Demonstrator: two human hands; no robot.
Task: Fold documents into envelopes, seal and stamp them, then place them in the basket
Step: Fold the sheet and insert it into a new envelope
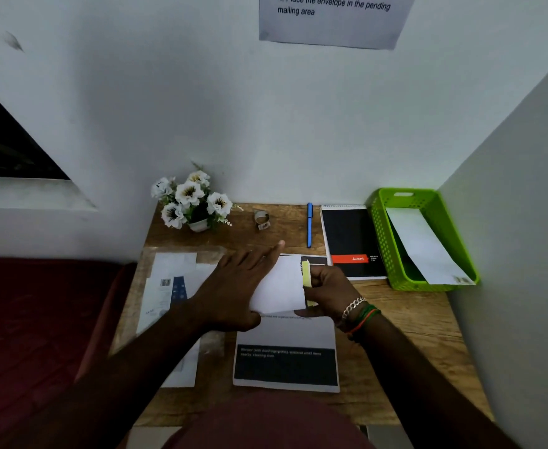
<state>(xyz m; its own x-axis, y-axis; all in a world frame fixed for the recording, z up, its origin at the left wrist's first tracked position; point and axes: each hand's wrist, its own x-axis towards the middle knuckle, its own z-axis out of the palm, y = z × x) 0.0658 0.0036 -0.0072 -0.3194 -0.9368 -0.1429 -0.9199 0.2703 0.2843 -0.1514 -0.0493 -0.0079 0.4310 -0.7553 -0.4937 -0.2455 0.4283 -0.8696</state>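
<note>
Desk (405,322): wooden top is sitting in a corner between two pale walls.
Wall sign (331,21): paper sheet is hanging high up, reading "4. Place the envelope in the pending mailing area".
Printed sheet (287,354): paper with a dark band is lying flat near the front edge, just under the hands.
Plastic sleeve (172,286): clear wrap with papers inside is lying on the left part of the desk, under the left arm.
Basket (383,234): green plastic basket is sitting at the back right, against the side wall.
Envelope in basket (425,247): white one is leaning inside the basket.
Notepad (350,241): black spiral pad with a red band is lying just left of the basket.
Flowers (190,199): white ones are standing in a small pot at the back left.
White envelope (280,286): it is being held above the printed sheet, in the middle of the desk, between both hands.
Left hand (233,286): fingers are lying straight and flat on the envelope, pressing it.
Right hand (329,290): fingers are curling and pinching the envelope's right end, at the yellow strip (306,273).
Bracelets (357,311): a chain and colored threads are sitting on the right wrist.
Pen (309,225): blue one is lying between the tape and the notepad.
Tape (261,218): small roll is sitting near the flowers.
</note>
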